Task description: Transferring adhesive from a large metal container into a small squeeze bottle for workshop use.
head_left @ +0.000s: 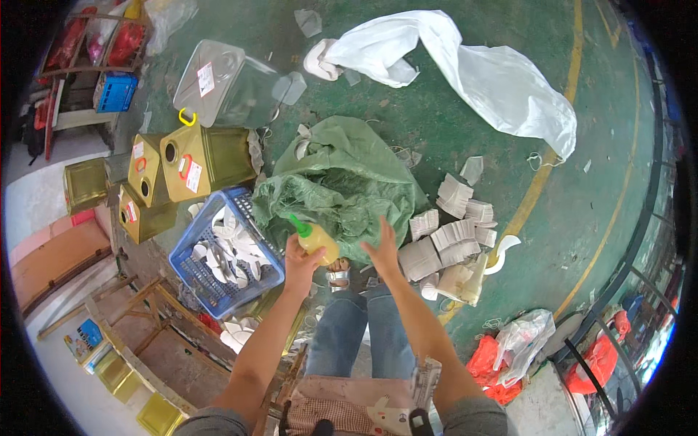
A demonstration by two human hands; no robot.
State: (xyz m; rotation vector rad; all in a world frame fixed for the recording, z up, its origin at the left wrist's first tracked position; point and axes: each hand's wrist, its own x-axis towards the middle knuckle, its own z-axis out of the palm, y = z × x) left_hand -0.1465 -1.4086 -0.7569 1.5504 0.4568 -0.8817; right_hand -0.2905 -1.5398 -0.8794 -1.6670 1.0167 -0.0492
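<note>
My left hand (298,263) is closed round a squeeze bottle (320,245) with a green pointed nozzle and a pale yellow body, tilted with the nozzle up and to the left. Empty, my right hand (385,253) hovers with fingers apart in front of the green woven sack (342,171). That sack lies crumpled on the floor beyond both hands. Beside my left hand stands a blue plastic basket (270,282) with white curved pieces (229,251) in it. Stacks of off-white strips (454,240) lie to the right of my right hand.
Metal cans (207,163) stand at the left behind the basket, near a clear plastic tub (243,87). A long white sack (502,83) stretches across the green floor at the far right. Red and clear plastic bags (509,349) sit at the near right. A wooden frame (156,305) is at the lower left.
</note>
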